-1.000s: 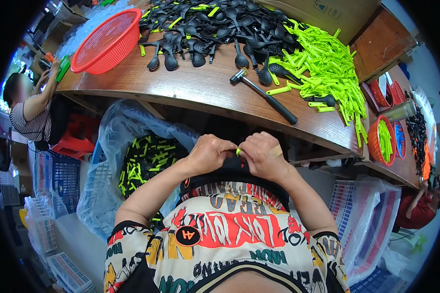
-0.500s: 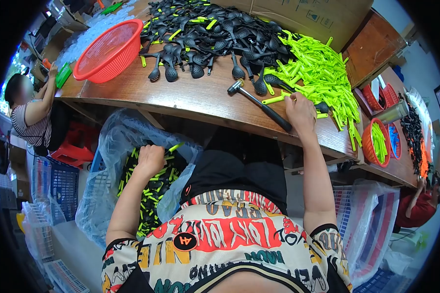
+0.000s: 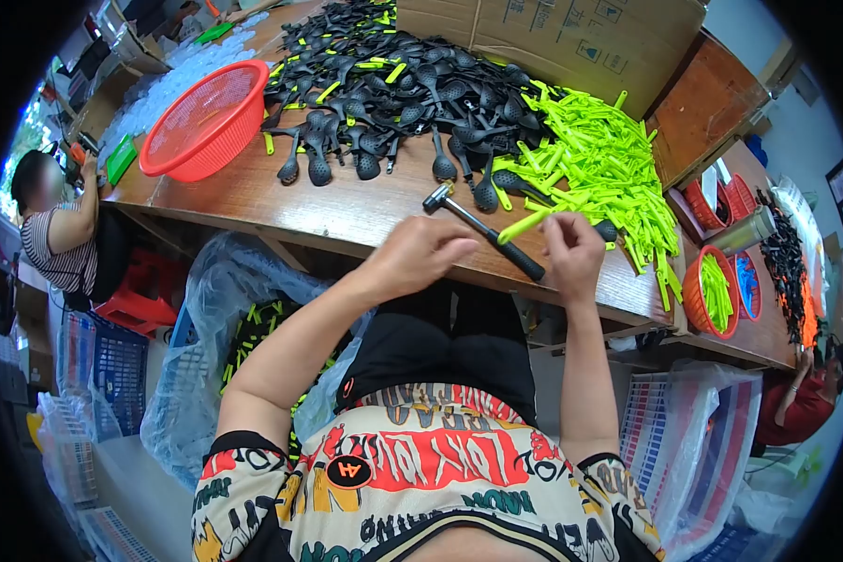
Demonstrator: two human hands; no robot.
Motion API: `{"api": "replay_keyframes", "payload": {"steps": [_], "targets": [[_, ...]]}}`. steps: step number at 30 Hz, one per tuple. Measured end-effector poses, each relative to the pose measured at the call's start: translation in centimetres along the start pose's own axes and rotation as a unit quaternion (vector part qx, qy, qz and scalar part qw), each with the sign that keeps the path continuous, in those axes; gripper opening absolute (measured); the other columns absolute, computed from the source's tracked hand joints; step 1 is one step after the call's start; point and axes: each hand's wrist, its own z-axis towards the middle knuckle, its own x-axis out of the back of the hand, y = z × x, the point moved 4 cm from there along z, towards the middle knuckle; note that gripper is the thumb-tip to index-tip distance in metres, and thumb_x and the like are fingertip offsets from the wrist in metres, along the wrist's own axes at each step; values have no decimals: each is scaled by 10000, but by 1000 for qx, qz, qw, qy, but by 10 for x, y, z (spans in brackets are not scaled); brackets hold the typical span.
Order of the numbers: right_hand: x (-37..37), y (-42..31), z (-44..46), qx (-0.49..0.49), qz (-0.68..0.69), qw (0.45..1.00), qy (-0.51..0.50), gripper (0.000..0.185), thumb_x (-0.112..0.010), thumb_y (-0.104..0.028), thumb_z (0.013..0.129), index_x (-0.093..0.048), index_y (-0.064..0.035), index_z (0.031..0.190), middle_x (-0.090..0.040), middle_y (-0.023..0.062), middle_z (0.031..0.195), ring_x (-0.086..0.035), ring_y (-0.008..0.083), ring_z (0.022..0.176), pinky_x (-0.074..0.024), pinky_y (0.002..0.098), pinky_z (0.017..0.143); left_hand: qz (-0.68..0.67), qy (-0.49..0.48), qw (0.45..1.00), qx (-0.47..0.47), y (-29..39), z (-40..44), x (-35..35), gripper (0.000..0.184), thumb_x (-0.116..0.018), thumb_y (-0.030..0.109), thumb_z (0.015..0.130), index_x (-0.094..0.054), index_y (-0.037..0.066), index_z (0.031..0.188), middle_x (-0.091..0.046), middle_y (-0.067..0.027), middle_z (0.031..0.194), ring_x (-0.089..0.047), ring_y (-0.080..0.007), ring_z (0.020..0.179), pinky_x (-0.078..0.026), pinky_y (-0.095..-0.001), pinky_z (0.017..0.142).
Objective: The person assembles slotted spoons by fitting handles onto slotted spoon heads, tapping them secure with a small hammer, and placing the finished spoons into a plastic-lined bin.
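My right hand (image 3: 573, 255) is closed in a pinch on a lime-green handle (image 3: 525, 227), whose free end points left. To its left, my left hand (image 3: 420, 255) hovers over the table's front edge, thumb and fingers a little apart, with nothing visible in it. Between the hands lies a hammer (image 3: 482, 229), its metal head to the upper left and its black grip toward me. Beyond it is a heap of black slotted spoons and ladles (image 3: 421, 103). A pile of lime-green handles (image 3: 609, 159) spreads over the table's right part.
At the left stands a red plastic basket (image 3: 206, 122); a cardboard box (image 3: 553, 37) is behind the heap. Below the table, a plastic-lined crate (image 3: 183, 375) holds black and green pieces. An orange basket (image 3: 710, 292) holds green handles. People sit at far left and far right.
My left hand has risen from the lined crate to the table's front edge, near my right hand. My right hand has shifted slightly and now pinches a green handle, raised a little.
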Motion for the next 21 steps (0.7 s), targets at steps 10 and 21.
{"api": "replay_keyframes", "payload": {"steps": [10, 21], "targets": [[-9, -14, -65, -146, 292, 941, -84, 242, -570, -194, 1010, -675, 20, 1050, -693, 63, 944, -606, 87, 793, -474, 230, 751, -315, -226, 905, 177, -2, 10, -108, 222, -631, 236, 975, -678, 19, 972, -701, -43, 805, -664, -100, 659, -531, -214, 593], [58, 39, -42, -144, 122, 977, 97, 279, -492, -243, 1043, -607, -34, 900, -550, -8, 664, -477, 50, 506, -388, 224, 472, 452, 24, 862, -226, -42, 149, -90, 91, -583, 81, 801, -658, 69, 851, -677, -130, 916, -564, -313, 1014, -406, -423, 892]]}}
